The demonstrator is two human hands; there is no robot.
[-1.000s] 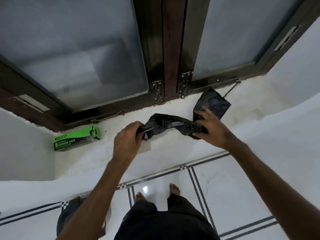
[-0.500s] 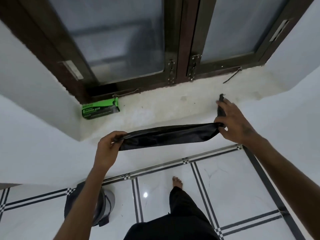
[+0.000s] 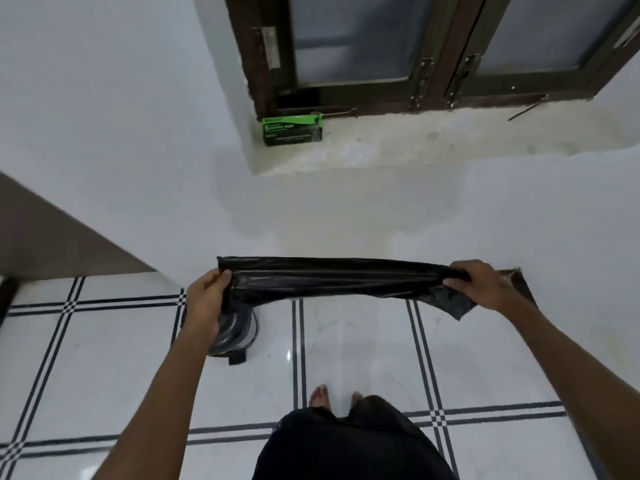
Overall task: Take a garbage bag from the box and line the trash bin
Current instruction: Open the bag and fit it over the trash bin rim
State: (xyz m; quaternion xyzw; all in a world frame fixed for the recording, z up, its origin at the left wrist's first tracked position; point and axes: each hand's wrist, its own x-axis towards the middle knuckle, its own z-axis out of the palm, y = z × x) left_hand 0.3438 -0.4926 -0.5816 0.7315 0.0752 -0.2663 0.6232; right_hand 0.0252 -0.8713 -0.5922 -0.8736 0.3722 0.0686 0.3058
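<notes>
A black garbage bag point(image 3: 332, 280) is stretched out flat and long between my two hands, held in the air in front of the wall. My left hand point(image 3: 206, 301) grips its left end and my right hand point(image 3: 485, 285) grips its right end, where a loose flap hangs down. The dark round trash bin point(image 3: 237, 332) stands on the floor under my left hand, mostly hidden by the hand and the bag. The green garbage bag box point(image 3: 293, 129) lies on the window ledge, up at the left corner.
A dark-framed window point(image 3: 433, 64) sits above the pale ledge point(image 3: 450, 140). The floor is glossy white tile with black double lines point(image 3: 298, 358). My bare feet point(image 3: 334, 396) are below the bag. A brown surface point(image 3: 52, 237) juts in at the left.
The bag has gone from bunched to pulled out long as my hands spread apart. I have stepped back from the ledge and turned left, so the bin now lies under my left hand.
</notes>
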